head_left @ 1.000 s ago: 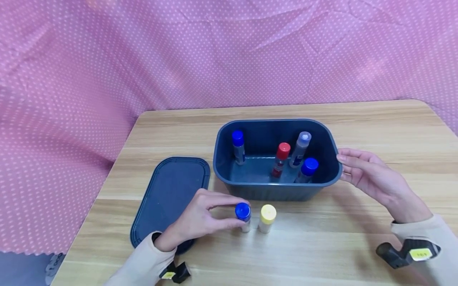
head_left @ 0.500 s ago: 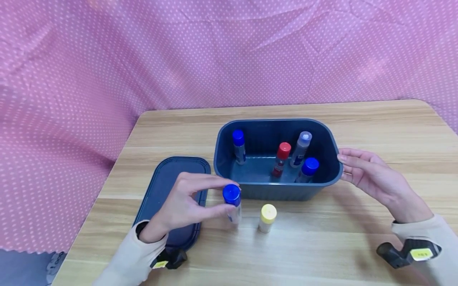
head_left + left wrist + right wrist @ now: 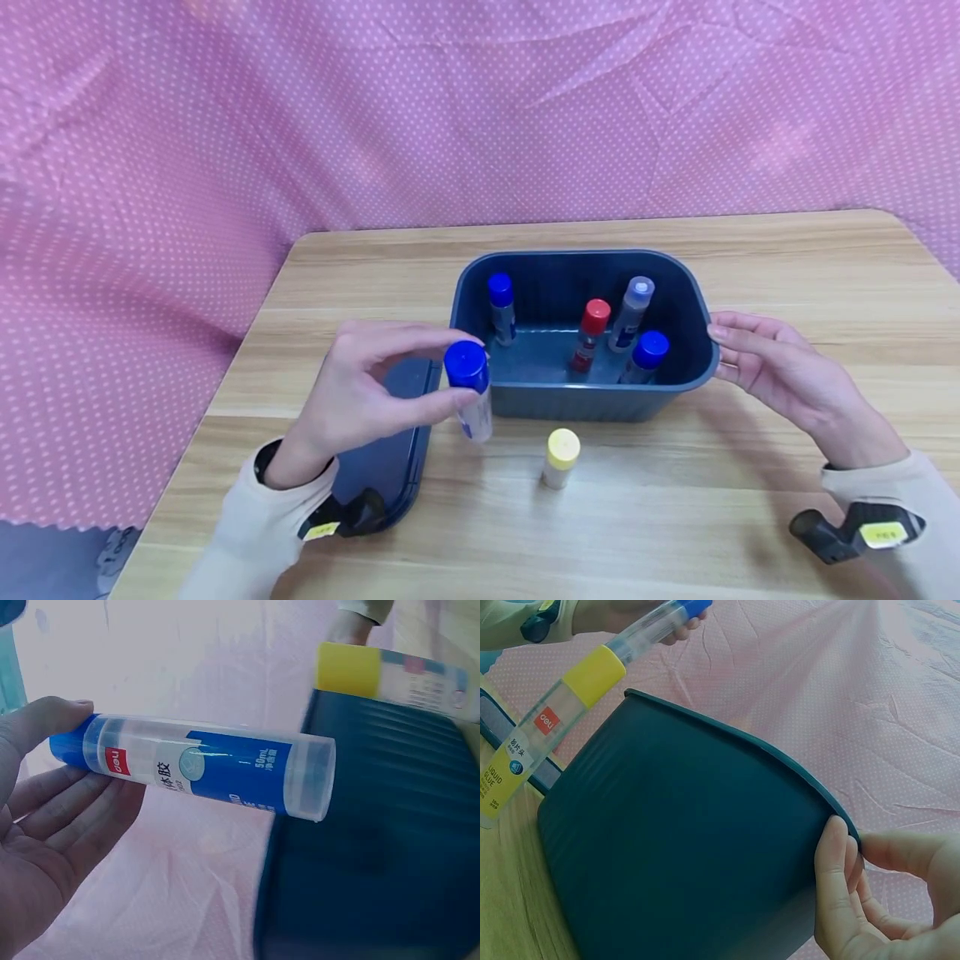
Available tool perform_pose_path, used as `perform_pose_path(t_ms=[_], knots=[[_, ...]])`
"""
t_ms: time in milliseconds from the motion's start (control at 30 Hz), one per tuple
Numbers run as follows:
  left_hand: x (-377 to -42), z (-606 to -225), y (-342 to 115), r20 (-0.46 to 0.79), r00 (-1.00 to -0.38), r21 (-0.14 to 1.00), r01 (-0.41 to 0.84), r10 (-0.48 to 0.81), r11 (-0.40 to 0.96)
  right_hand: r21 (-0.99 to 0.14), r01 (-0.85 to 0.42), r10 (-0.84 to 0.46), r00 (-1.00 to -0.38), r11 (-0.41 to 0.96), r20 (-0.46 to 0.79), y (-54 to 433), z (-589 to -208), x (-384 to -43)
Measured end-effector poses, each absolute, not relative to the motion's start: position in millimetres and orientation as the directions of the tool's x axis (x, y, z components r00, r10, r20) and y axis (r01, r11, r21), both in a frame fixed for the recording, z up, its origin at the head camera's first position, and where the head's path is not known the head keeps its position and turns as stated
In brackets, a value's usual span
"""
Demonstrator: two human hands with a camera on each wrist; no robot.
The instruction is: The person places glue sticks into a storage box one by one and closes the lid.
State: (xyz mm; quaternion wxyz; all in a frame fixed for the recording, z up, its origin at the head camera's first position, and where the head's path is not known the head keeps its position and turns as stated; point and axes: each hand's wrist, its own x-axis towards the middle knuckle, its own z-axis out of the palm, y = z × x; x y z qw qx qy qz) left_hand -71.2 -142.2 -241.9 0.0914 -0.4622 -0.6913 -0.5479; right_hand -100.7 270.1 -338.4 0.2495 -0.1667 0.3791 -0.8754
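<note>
A clear liquid glue bottle (image 3: 476, 414) with a blue cap is pinched at its cap by the fingers and thumb of my left hand (image 3: 356, 387). It hangs upright above the table, just in front of the left end of a dark blue bin (image 3: 577, 402). In the left wrist view the bottle's label (image 3: 217, 766) reads 50 mL. My right hand (image 3: 783, 375) pinches the bin's right rim, thumb on one side and fingers on the other, as the right wrist view shows. A yellow-capped liquid glue bottle (image 3: 560, 460) stands on the table before the bin.
Inside the bin stand a blue-capped bottle (image 3: 502, 310) at left, a red-capped bottle (image 3: 592, 329), a pale-capped bottle (image 3: 632, 310) and another blue-capped bottle (image 3: 647, 353). A dark blue lid (image 3: 375, 479) lies on the wooden table (image 3: 675, 533), partly under my left arm. Pink dotted cloth (image 3: 480, 117) hangs behind.
My left hand has lifted the blue-capped glue bottle off the table and carried it up and to the left. The right hand keeps its hold on the bin's rim.
</note>
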Motion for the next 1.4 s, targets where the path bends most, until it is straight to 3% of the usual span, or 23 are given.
perform_pose_path(t_ms=[267,833,1400], knots=[[-78,-230,-134,0.661,-0.534,0.653,0.755,0.527,-0.055,-0.749,0.311,-0.556,-0.826,-0.585,0.091,271,-338,-100],[-96,-220,-128,0.678,-0.567,0.655,0.754,0.468,-0.036,-0.751,0.313,-0.564,-0.82,-0.582,0.095,270,-339,-100],[-118,-259,-123,0.495,-0.739,0.758,0.624,0.457,0.187,-0.741,0.312,-0.568,-0.816,-0.595,0.112,268,-338,-100]])
